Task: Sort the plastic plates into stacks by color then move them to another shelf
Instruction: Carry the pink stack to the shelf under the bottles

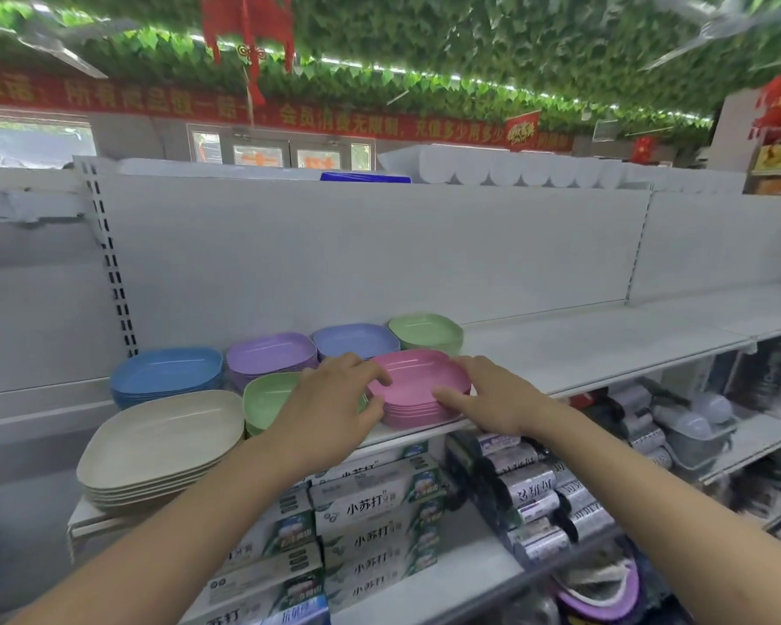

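2 hands on the pink stack

Left hand (334, 399) and right hand (492, 401) curl around the pink plates (418, 390) from both sides, probably to lift the whole stack off the shelf (605, 349).

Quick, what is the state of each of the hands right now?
Left hand: fingers curled on the left side of the pink stack, gripping it.
Right hand: fingers on the right side of the pink stack, gripping it.
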A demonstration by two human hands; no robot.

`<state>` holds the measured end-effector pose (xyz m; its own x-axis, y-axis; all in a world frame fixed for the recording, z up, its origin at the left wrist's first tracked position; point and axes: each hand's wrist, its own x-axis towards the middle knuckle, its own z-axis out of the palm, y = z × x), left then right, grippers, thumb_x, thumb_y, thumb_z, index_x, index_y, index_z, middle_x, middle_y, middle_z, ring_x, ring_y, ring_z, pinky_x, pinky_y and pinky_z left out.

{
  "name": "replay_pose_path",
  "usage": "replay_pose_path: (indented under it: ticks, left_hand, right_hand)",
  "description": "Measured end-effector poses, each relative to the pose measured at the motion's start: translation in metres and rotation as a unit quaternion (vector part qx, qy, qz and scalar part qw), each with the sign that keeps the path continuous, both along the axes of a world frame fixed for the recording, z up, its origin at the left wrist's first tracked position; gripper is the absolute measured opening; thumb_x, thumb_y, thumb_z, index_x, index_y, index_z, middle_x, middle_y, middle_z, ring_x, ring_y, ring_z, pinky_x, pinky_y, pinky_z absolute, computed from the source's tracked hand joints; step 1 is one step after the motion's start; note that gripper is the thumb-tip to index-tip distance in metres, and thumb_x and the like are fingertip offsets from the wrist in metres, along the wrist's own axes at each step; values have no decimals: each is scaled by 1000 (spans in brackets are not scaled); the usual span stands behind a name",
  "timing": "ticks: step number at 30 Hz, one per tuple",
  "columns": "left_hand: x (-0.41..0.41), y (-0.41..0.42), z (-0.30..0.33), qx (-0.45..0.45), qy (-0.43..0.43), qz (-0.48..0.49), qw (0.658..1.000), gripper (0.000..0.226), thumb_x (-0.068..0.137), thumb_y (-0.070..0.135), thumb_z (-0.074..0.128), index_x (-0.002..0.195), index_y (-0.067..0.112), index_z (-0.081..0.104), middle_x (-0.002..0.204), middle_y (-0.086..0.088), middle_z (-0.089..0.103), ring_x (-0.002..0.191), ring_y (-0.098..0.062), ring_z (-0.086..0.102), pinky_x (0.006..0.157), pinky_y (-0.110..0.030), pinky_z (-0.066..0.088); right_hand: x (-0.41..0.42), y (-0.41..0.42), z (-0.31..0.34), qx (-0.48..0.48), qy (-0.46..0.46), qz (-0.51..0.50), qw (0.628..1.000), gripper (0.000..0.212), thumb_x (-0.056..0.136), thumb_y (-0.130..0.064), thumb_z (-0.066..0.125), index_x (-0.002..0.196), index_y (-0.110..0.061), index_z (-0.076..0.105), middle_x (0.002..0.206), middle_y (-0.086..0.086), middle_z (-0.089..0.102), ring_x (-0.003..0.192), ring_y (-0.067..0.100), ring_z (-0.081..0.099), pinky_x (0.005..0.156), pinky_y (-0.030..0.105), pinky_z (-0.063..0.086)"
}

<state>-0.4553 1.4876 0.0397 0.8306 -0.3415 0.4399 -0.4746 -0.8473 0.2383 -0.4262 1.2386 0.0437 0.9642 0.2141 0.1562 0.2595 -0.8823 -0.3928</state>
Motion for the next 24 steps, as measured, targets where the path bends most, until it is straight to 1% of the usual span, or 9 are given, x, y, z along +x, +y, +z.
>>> replay_pose_path:
  ticks: [1,3,6,11,15,17,19,21,24]
  left_hand:
    - [0,-2,0,2,-4,-1,1000,26,99,39,50,123,38,60,116,12,56,113,-13,51,99,-41,41]
    - [2,-5,0,-1,-10,-7,1000,26,99,40,50,123,39,60,117,12,56,113,-12,52,98,-42,42]
    - [7,-10,0,-8,-10,-13,1000,25,99,40,50,122,39,60,117,13,56,112,-12,52,98,-41,42]
    - [20,-23,-3,-10,-12,-18,1000,26,100,42,48,124,41,59,121,13,56,106,-12,54,96,-40,41]
    - [22,-43,-3,1,-13,-26,1000,27,100,40,48,125,38,59,120,10,57,113,-16,52,98,-42,41]
    - [21,-56,1,8,-16,-31,999,27,100,39,48,125,37,59,119,10,56,112,-17,51,96,-42,42]
    - [20,-73,4,12,-23,-39,999,29,98,41,46,122,37,60,121,10,57,113,-16,52,96,-43,43]
    - [20,-98,6,10,-27,-48,998,30,96,43,44,121,38,60,124,12,58,115,-15,53,97,-41,42]
    - [20,-150,4,15,-36,-63,997,27,99,39,50,124,36,61,125,12,58,118,-12,52,99,-37,37]
  right_hand:
    - [1,-1,-1,-29,-13,-18,999,70,98,-61,50,155,-24,36,142,4,53,123,24,56,104,44,48]
    - [1,-1,-3,-57,-23,-31,998,71,98,-64,47,155,-24,35,144,6,51,127,27,52,106,46,46]
    - [1,-1,-3,-59,-15,-27,998,71,98,-66,45,154,-23,35,147,5,50,129,27,51,107,46,45]
    - [2,-2,-7,-62,-16,-26,998,72,99,-68,40,155,-23,33,150,4,48,130,26,53,107,47,45]
    - [-5,-11,-12,-119,-53,-25,991,71,98,-72,33,154,-28,33,145,2,50,128,27,51,104,49,45]
    - [-11,-25,-10,-141,-103,-17,984,66,99,-71,32,151,-31,36,143,0,50,126,26,51,101,48,45]
    - [-18,-45,-7,-147,-136,-1,980,62,100,-66,36,151,-32,37,146,-3,49,128,24,49,102,47,43]
    - [-26,-73,-5,-141,-142,13,980,57,101,-61,41,151,-33,40,148,-5,47,131,22,46,106,46,40]
    - [-39,-128,-4,-135,-145,12,980,51,101,-58,45,147,-34,44,147,-8,47,129,20,45,106,45,39]
